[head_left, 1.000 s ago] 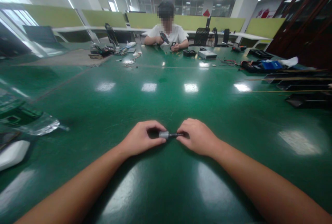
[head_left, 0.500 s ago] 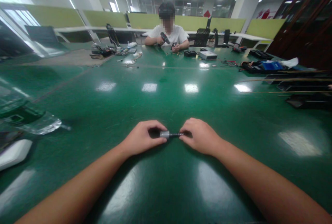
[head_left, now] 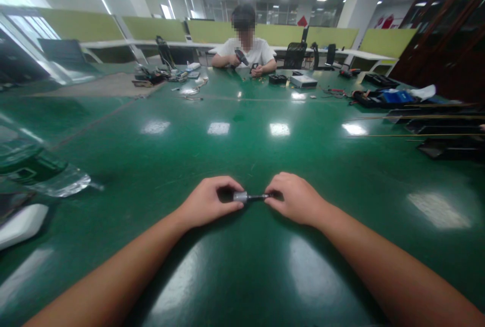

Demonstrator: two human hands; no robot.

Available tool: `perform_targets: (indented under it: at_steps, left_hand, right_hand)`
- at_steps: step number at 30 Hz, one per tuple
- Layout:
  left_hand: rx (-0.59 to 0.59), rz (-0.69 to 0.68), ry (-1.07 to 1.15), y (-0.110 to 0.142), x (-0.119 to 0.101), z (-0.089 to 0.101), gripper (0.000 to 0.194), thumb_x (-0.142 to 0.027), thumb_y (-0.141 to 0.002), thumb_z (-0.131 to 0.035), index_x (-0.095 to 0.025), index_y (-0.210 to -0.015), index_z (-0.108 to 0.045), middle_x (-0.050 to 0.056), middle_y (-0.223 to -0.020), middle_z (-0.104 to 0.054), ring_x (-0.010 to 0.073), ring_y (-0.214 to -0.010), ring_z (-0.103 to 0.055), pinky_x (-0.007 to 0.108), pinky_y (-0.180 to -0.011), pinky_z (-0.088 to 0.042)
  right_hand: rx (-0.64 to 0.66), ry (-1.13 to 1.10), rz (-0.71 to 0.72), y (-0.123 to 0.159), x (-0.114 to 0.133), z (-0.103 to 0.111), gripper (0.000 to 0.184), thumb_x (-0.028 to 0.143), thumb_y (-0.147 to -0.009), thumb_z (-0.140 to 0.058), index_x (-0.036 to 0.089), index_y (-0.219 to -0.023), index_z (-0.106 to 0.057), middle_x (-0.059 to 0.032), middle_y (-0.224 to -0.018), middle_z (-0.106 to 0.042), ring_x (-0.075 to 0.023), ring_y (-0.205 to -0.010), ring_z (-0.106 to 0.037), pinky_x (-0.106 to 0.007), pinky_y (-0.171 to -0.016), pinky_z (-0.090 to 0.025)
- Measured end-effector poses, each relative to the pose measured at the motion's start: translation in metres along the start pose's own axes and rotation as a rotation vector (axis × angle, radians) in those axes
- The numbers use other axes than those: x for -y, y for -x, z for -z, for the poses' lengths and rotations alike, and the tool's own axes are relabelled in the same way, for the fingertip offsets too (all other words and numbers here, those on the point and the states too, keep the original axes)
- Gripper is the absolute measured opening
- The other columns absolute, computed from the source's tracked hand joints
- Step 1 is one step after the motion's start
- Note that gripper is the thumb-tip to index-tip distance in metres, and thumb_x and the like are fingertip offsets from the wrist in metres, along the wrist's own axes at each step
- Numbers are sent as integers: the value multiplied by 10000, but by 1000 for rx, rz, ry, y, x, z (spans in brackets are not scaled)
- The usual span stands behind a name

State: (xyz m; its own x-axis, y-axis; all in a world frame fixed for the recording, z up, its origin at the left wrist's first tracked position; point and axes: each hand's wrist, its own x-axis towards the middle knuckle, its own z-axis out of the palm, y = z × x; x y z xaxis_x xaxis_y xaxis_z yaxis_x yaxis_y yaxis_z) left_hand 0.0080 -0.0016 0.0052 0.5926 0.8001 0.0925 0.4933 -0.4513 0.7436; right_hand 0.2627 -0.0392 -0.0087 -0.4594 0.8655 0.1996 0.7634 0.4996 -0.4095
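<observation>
Both of my hands rest on a shiny green table near its front edge. My left hand is closed around the grey metal end of a small tool. A thin dark shaft runs from that grey part to the right. My right hand pinches the far end of this shaft, and the tip is hidden under its fingers. The piece lies level between the two hands, just above the tabletop.
Clear plastic bags and a white object lie at the left edge. Dark trays and thin rods sit at the right. Across the table a person in a white shirt works with a tool among boxes and cables.
My right hand has slid slightly to the right along the shaft, showing a little more of it. My left hand stays put.
</observation>
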Motion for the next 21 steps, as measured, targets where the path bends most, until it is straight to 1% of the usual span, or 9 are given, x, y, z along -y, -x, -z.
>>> perform_targets:
  at_steps: [5, 8, 11, 15, 18, 21]
  left_hand:
    - [3, 0, 3, 0, 1, 0, 224, -283, -752, -786, -173, -944, -746, 53, -942, -764, 225, -888, -706, 330, -828, -547]
    - [-9, -14, -7, 1, 3, 0, 225, -272, -751, -787, -170, -940, -722, 54, -951, -746, 221, -900, -691, 332, -840, -539]
    - [-26, -62, -14, 1, 3, 1, 190, -270, -757, -780, -166, -878, -676, 52, -938, -712, 213, -903, -667, 332, -848, -526]
    - [-17, -137, -39, 2, 2, 4, 189, -315, -799, -756, -169, -815, -637, 59, -997, -684, 215, -957, -644, 333, -884, -507]
    - [-37, -106, -39, 2, 3, 5, 194, -361, -848, -717, -176, -882, -671, 61, -1039, -707, 220, -982, -655, 335, -906, -503]
    - [-28, -34, -62, 2, 4, 6, 258, -387, -834, -732, -189, -999, -735, 51, -965, -741, 211, -877, -672, 311, -814, -517]
  right_hand:
    - [14, 14, -1, 0, 0, 1, 114, 279, -900, -683, 197, -952, -742, -55, -930, -713, -200, -939, -617, -340, -850, -464]
    - [38, 53, -16, 0, -1, 7, 103, 273, -891, -688, 204, -943, -745, -54, -926, -718, -209, -928, -625, -342, -829, -469]
    - [74, 131, -48, 2, -4, 17, 74, 247, -859, -716, 207, -911, -749, -59, -899, -720, -220, -885, -635, -347, -790, -472]
    - [57, 178, -67, 3, -9, 23, 73, 239, -856, -717, 205, -909, -752, -67, -904, -724, -232, -889, -638, -357, -789, -473]
    - [66, 143, -51, 2, -6, 19, 85, 252, -866, -709, 208, -925, -751, -61, -903, -722, -223, -889, -633, -352, -792, -473]
    - [67, 101, -25, 2, -1, 10, 102, 270, -886, -688, 213, -946, -748, -54, -920, -721, -215, -918, -628, -349, -814, -469]
